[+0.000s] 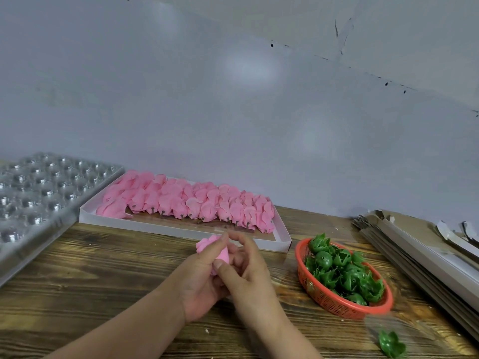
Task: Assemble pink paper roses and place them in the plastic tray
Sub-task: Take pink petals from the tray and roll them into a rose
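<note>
Hands meet above the wooden surface (103,268): left hand (199,288) and right hand (248,270) each grip the pink rose (207,246)

Single head view, looking forward and down across wooden table (77,268) toward wall (233,99), close over worktop.

Pink roses (186,203) fill a white box (181,230); green cups (342,270) fill a red basket (334,304); brown wood-grain surface (103,268).

A scuffed pale grey wall (233,86) rises behind the dark wooden table (103,294).
</note>
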{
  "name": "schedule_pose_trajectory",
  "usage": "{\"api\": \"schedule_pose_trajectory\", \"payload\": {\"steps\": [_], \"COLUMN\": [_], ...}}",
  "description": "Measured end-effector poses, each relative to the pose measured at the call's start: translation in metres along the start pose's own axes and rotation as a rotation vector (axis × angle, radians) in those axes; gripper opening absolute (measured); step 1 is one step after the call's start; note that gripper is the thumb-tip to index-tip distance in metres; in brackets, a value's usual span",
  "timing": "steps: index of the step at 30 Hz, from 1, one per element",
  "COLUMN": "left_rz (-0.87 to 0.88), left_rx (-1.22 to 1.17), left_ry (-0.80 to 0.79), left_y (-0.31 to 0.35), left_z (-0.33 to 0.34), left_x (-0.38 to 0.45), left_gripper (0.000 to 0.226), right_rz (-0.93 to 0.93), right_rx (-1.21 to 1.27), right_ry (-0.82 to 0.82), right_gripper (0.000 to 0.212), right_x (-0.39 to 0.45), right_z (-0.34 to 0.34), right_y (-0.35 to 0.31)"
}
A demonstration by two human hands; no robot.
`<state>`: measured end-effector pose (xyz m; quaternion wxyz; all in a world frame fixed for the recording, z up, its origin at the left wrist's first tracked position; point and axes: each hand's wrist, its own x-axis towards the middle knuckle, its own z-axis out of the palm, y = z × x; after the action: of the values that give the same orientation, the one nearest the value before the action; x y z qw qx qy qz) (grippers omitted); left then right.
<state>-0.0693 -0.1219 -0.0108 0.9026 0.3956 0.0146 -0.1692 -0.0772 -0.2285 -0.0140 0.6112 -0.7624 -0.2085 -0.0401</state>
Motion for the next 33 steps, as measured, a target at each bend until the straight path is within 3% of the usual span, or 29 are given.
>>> {"api": "schedule_pose_trajectory", "payload": {"steps": [4, 9, 13, 18, 23, 25, 30, 33], "left_rz": [-0.008, -0.008, -0.027, -0.017, -0.002, 0.004, 0.004, 0.014], "left_rx": [-0.011, -0.021, 0.012, 0.090, 0.095, 0.084, -0.061, -0.059], "left_ry": [0.016, -0.036, -0.085, -0.074, -0.031, -0.010, 0.068, 0.084], "left_y": [0.0000, 0.0022, 0.0042, 0.0037, 0.0068, 0.0072, 0.0072, 0.0061], "left_z": [-0.0015, -0.0023, -0.0030, -0.0028, -0.0015, -0.0013, -0.0030, -0.0026], "left_x": [0.0010, -0.0015, -0.0043, -0.0035, -0.0042, -0.0030, 0.0009, 0.0018], "left_gripper": [0.053, 0.071, 0.064, 0.022, 0.028, 0.031, 0.028, 0.023], "right_rz": [-0.059, -0.086, -0.064, 0.032, 0.128, 0.140, -0.092, -0.126], "right_rx": [-0.019, -0.079, -0.127, -0.079, 0.257, 0.274, -0.405, -0.524], "right_ry": [0.049, -0.036, -0.022, 0.012, 0.005, 0.043, 0.131, 0.162], "right_gripper": [0.020, 0.036, 0.044, 0.049, 0.029, 0.026, 0.032, 0.025], "right_x": [-0.0011, -0.0010, 0.0000, -0.0009, 0.0014, 0.0008, -0.0047, -0.0042], "right_z": [-0.0005, -0.0012, -0.0007, -0.0003, -0.0003, 0.0020, 0.0054, 0.0078], "right_y": [-0.0048, -0.0085, -0.0073, -0.0003, 0.0000, -0.0021, -0.0002, -0.0002]}}
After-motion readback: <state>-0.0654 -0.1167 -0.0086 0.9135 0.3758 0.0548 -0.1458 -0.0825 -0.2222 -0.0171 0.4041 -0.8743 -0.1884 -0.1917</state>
